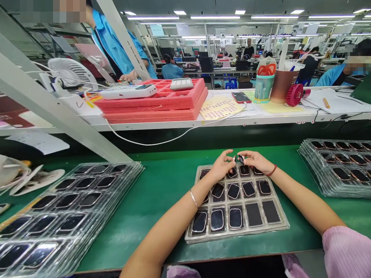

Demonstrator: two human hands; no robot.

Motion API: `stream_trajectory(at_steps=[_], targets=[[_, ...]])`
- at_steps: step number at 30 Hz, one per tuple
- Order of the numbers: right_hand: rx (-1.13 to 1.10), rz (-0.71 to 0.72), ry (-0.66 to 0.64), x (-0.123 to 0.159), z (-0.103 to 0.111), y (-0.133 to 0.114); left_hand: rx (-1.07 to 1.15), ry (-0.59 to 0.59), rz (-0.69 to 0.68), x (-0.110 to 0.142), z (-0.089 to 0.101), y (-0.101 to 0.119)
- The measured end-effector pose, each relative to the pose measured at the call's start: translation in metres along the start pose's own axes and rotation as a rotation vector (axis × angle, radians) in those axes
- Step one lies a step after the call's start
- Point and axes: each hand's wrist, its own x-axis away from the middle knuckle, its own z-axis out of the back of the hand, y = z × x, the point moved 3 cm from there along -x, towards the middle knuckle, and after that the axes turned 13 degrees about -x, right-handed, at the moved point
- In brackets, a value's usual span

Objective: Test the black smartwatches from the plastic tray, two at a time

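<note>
Above the far edge of a clear plastic tray, both hands are raised close together. My left hand pinches a small metallic-rimmed watch case, seen edge-on. Between the fingertips of my right hand is a small dark panel, tilted and nearly touching the watch case; its exact kind is hard to make out. Below them the tray's pockets hold several dark rounded watch faces with shiny rims, such as the near watch face. Two near-right pockets show only a dark bottom. My hands partly cover the far row.
Tall stacks of trays with watch faces stand on the green table: a left stack and a right stack. A white shelf behind carries red foam, a phone and a cup. A co-worker stands beyond.
</note>
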Motion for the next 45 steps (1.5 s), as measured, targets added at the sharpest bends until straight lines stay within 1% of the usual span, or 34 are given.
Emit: stream_trajectory(at_steps=[6,10,14,18,21,25,29,32,34,36,37,38,40,42,43,45], targets=[[0.045,-0.005,0.000,0.001,0.000,-0.001,0.016,-0.001,-0.024,0.001,0.001,0.000],[0.037,-0.017,0.021,0.001,-0.001,-0.001,-0.001,0.015,0.020,0.000,-0.001,0.000],[-0.002,-0.020,0.063,0.002,-0.002,-0.001,0.046,0.050,0.059,-0.001,-0.002,0.003],[-0.029,-0.022,0.091,0.001,-0.002,-0.001,0.057,0.059,0.051,0.001,-0.002,0.006],[-0.012,-0.026,0.096,0.001,-0.002,-0.002,0.010,0.066,0.034,0.002,-0.002,0.006],[0.033,-0.016,0.074,0.002,-0.004,-0.004,-0.067,0.083,0.008,0.001,-0.001,0.006],[0.032,-0.038,0.053,0.002,-0.006,-0.005,-0.071,0.071,0.011,0.000,-0.002,0.006],[0.005,-0.032,0.079,0.000,-0.005,-0.005,-0.041,0.074,0.008,-0.001,-0.002,0.005],[-0.006,-0.013,0.119,0.002,-0.004,-0.008,-0.011,0.086,0.020,-0.002,-0.002,0.002],[0.036,0.022,0.152,0.013,-0.004,-0.015,0.006,0.089,0.049,-0.004,-0.001,-0.001],[0.097,0.043,0.160,0.023,-0.004,-0.020,0.006,0.087,0.063,-0.005,-0.001,-0.002],[0.186,0.068,0.160,0.036,-0.006,-0.025,-0.006,0.082,0.070,-0.005,0.000,-0.002],[0.429,0.115,0.135,0.072,-0.011,-0.036,-0.077,0.062,0.058,-0.003,0.000,0.002],[0.671,0.173,0.091,0.113,-0.021,-0.043,-0.235,0.036,-0.018,0.004,-0.005,0.014],[0.755,0.163,0.059,0.133,-0.026,-0.044,-0.337,0.013,-0.088,0.012,-0.011,0.023],[0.864,0.115,0.023,0.164,-0.034,-0.042,-0.545,-0.059,-0.272,0.033,-0.029,0.041]])
